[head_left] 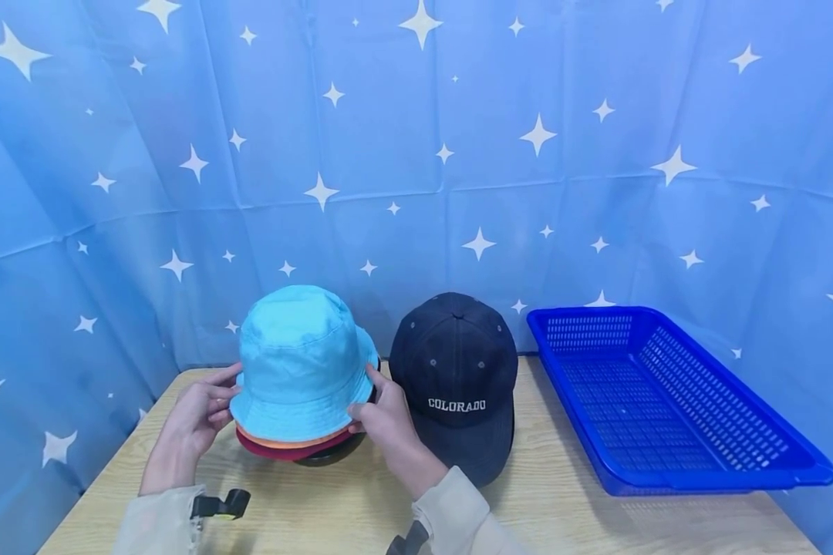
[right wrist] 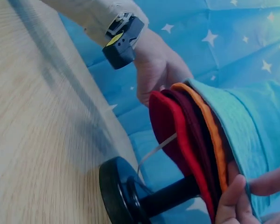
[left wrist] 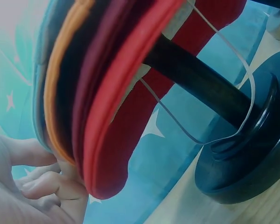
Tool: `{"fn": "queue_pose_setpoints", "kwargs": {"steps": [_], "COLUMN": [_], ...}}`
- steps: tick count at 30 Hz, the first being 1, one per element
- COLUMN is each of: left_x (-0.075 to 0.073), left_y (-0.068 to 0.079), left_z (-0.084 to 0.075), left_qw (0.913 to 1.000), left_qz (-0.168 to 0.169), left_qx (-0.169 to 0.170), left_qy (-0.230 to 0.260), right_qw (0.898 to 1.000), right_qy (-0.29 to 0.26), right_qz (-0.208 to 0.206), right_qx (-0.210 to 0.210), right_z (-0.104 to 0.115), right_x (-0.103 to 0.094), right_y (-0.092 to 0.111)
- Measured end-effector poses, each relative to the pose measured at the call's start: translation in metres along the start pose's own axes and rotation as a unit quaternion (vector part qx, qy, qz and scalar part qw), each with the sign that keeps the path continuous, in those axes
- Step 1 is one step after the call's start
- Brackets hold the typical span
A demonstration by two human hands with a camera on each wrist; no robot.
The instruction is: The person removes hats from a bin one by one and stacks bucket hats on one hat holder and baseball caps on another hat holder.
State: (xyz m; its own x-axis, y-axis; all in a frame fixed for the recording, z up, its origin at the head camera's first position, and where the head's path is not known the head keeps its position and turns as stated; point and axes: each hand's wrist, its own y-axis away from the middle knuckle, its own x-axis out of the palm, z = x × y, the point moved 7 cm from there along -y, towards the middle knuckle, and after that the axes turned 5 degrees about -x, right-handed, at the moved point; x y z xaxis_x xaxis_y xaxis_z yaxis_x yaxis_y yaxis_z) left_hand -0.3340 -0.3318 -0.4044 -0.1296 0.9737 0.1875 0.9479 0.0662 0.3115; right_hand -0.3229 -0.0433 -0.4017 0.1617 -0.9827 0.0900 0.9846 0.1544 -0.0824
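Note:
A light blue bucket hat (head_left: 298,354) tops a stack of hats on a black stand (left wrist: 205,84). Below its brim show an orange brim (left wrist: 54,93), a maroon brim (left wrist: 86,79) and a red hat (left wrist: 109,163) lowest, with a thin pale cord hanging under it. My left hand (head_left: 197,412) holds the blue brim at its left edge, fingers bent in beside the orange brim. On the opposite side my right hand (head_left: 392,416) pinches the blue brim between thumb and fingers. In the right wrist view the blue brim stands slightly apart from the orange one near those fingers.
A dark navy cap (head_left: 454,362) lettered COLORADO sits just right of the stack, close to my right hand. Farther right, a blue plastic basket (head_left: 583,432) overhangs the wooden table's (head_left: 527,509) right edge. A blue star-patterned curtain (head_left: 416,154) hangs behind.

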Motion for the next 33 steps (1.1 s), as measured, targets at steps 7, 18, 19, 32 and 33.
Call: {"fn": "queue_pose_setpoints", "kwargs": {"steps": [7,18,19,32,33], "left_x": [0.0024,0.0047,0.005,0.0058,0.0064], "left_y": [0.0025,0.0027,0.0028,0.0067,0.0068], "left_z": [-0.0053,-0.0041,-0.0039,-0.0059,-0.0063], "left_qw": [0.9946,0.996,0.9968,0.9992,0.9992], "left_qz": [-0.053,-0.029,-0.022,-0.011,-0.014], "left_qx": [0.019,0.013,0.012,0.017,0.016], "left_qy": [-0.087,-0.083,-0.076,-0.034,-0.036], "right_qw": [1.0,0.999,0.999,0.997,0.997], "right_qy": [0.02,-0.023,-0.024,-0.037,-0.04], "right_qz": [0.0,0.04,0.042,0.052,0.052], "right_qx": [-0.011,0.002,0.005,0.031,0.034], "right_z": [0.0063,0.0082,0.008,0.0062,0.0062], "right_x": [-0.0039,-0.0062,-0.0065,-0.0091,-0.0095], "right_y": [0.0044,0.0054,0.0057,0.006,0.0059]}}
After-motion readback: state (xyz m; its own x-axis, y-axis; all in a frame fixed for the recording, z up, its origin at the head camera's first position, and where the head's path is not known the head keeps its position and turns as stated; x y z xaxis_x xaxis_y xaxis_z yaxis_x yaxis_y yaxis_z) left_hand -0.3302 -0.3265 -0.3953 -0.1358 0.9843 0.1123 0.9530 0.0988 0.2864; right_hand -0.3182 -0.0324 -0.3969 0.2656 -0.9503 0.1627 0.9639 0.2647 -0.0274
